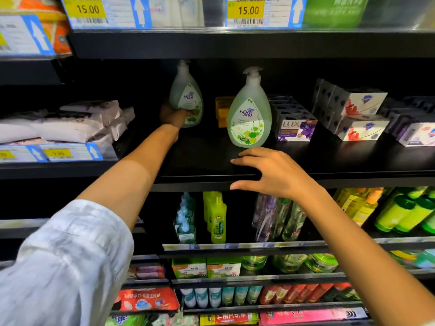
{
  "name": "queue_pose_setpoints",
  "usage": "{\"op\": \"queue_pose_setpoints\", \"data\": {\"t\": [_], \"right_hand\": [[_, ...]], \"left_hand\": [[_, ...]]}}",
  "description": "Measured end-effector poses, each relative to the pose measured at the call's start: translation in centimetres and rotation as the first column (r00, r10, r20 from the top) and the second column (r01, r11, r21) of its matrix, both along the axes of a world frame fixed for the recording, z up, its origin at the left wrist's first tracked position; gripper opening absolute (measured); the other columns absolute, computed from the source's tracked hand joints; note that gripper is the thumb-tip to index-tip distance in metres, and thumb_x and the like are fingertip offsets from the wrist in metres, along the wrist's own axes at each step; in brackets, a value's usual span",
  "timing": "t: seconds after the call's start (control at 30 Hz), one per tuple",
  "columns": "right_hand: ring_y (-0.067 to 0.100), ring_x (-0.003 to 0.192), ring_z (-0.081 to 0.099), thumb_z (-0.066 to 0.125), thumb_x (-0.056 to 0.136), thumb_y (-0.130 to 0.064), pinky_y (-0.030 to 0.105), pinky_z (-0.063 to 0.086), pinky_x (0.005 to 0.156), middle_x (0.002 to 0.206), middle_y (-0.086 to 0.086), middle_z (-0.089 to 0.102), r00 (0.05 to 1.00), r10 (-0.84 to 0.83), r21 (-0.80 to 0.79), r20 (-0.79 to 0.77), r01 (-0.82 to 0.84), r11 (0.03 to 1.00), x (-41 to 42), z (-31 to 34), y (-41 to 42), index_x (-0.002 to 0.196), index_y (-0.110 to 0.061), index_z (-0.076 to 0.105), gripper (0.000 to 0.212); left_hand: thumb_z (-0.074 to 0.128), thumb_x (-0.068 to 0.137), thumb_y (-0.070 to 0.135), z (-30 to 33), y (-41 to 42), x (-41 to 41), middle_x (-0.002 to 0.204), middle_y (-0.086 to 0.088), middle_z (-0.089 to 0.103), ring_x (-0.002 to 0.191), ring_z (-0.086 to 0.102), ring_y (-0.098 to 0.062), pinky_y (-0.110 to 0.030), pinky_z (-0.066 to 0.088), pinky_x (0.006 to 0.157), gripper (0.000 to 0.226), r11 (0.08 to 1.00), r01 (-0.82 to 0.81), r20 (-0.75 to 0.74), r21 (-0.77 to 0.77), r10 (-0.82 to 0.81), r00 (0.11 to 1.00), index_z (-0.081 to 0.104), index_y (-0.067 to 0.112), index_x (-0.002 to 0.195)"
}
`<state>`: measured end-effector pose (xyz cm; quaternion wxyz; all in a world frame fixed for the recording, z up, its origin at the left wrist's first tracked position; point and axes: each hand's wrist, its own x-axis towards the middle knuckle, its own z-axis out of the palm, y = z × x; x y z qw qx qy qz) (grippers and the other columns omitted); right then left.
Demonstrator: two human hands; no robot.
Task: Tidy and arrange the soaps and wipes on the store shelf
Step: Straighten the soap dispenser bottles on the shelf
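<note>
My left hand [173, 116] is closed around the base of a green hand-soap pump bottle [186, 100], far back on the black shelf [202, 158] and tilted slightly. To its right a matching bottle [250, 114] stands upright nearer the front. My right hand [270, 172] hovers near it at the shelf edge, fingers spread, holding nothing

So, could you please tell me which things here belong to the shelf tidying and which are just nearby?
Part of the job:
- rear soap bottle, held by the left hand
- front soap bottle
- Lux soap box
- wipe packs
- right hand, open

Just nearby:
- yellow-green bottles below
- price tags above
</note>
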<state>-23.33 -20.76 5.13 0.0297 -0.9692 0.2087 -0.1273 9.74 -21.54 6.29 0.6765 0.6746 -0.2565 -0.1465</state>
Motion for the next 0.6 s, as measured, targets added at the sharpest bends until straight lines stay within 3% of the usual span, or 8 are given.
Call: {"op": "queue_pose_setpoints", "data": {"t": [0.13,0.3,0.37,0.5,0.6], "right_hand": [[0.011,0.139,0.047,0.044,0.078,-0.094,0.043,0.046,0.11,0.151,-0.017,0.05,1.0,-0.024,0.034,-0.003,0.024,0.999,0.0,0.3,0.4,0.146,-0.044,0.054,0.085],[0.01,0.139,0.048,0.048,0.08,-0.091,0.042,0.046,0.111,0.148,-0.018,0.053,1.0,-0.026,0.042,0.006,0.026,0.999,0.1,0.3,0.8,0.144,-0.043,0.055,0.081],[0.011,0.139,0.05,0.046,0.08,-0.092,0.043,0.046,0.112,0.148,-0.017,0.055,0.999,-0.019,0.101,0.047,0.014,0.995,0.1,0.4,0.7,0.144,-0.046,0.053,0.079],[0.005,0.122,0.063,0.057,0.082,-0.083,0.041,0.05,0.111,0.127,-0.014,0.07,0.911,-0.107,0.466,0.399,-0.102,0.879,0.8,0.7,0.9,0.14,-0.05,0.055,0.067],[0.012,0.112,0.071,0.065,0.097,-0.053,0.043,0.054,0.106,0.115,-0.001,0.076,0.78,-0.211,0.649,0.589,-0.301,0.699,2.5,1.3,1.9,0.137,-0.037,0.058,0.044]], "left_hand": [[0.098,0.064,0.01,0.3,3.0,-1.8,0.115,-0.002,0.071,0.106,0.068,-0.018,-0.029,0.058,0.084,0.069,0.998,0.063,0.021,0.017,-0.064,0.998,0.068,0.006,0.126],[0.099,0.061,0.012,0.6,8.1,-5.3,0.103,-0.006,0.08,0.093,0.077,-0.02,-0.035,0.063,0.085,0.058,0.99,0.134,-0.133,-0.038,-0.138,0.982,0.074,0.006,0.113],[0.097,0.064,0.011,0.7,10.4,-7.0,0.102,-0.005,0.08,0.095,0.078,-0.02,-0.037,0.064,0.084,0.059,0.974,0.204,-0.159,-0.099,-0.218,0.963,0.071,0.008,0.117],[0.092,0.074,0.013,0.6,14.1,-9.9,0.11,-0.001,0.079,0.101,0.076,-0.018,-0.037,0.063,0.086,0.056,0.94,0.3,-0.154,-0.162,-0.324,0.933,0.069,0.015,0.125],[0.088,0.079,0.013,0.7,15.6,-11.5,0.113,-0.002,0.079,0.104,0.076,-0.019,-0.037,0.062,0.086,0.051,0.911,0.368,-0.133,-0.187,-0.395,0.909,0.068,0.015,0.126]]}}
